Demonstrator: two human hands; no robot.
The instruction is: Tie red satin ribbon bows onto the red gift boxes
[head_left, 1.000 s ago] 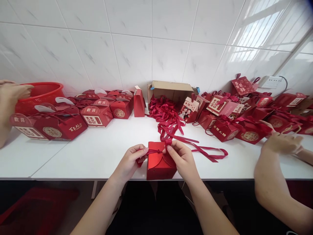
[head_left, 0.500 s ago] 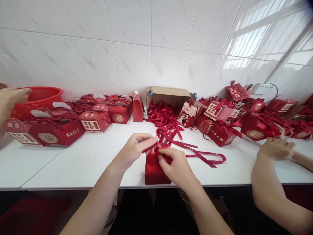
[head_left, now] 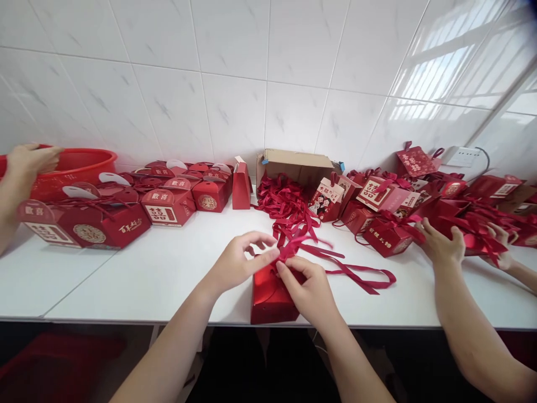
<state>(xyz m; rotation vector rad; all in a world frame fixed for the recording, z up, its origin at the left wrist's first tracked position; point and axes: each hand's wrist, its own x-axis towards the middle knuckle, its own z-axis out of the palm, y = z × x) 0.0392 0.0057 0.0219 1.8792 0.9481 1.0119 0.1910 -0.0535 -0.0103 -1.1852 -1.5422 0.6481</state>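
A shiny red gift box [head_left: 272, 299] stands at the table's front edge, directly below my hands. At its top, a red ribbon [head_left: 289, 247] is gathered, one end smeared by motion. My left hand [head_left: 241, 263] pinches at the ribbon from the left, thumb and forefinger tips close together. From the right, my right hand [head_left: 309, 282] pinches the ribbon low against the box top, covering part of the lid. Loose ribbons [head_left: 356, 271] trail over the table to the right of my hands.
A cardboard box [head_left: 293, 157] spills a ribbon heap [head_left: 283, 196]. Folded gift boxes [head_left: 168, 207] line the left; ribboned boxes [head_left: 388, 235] crowd the right. Another person's hand [head_left: 29, 162] grips a red basin [head_left: 84, 162]. Other people's hands [head_left: 444, 243] handle boxes at right.
The ribbon has been drawn up above the box top, and my left fingers have spread a little. At right, another person's hand has moved to a ribboned box. The view has shifted slightly.
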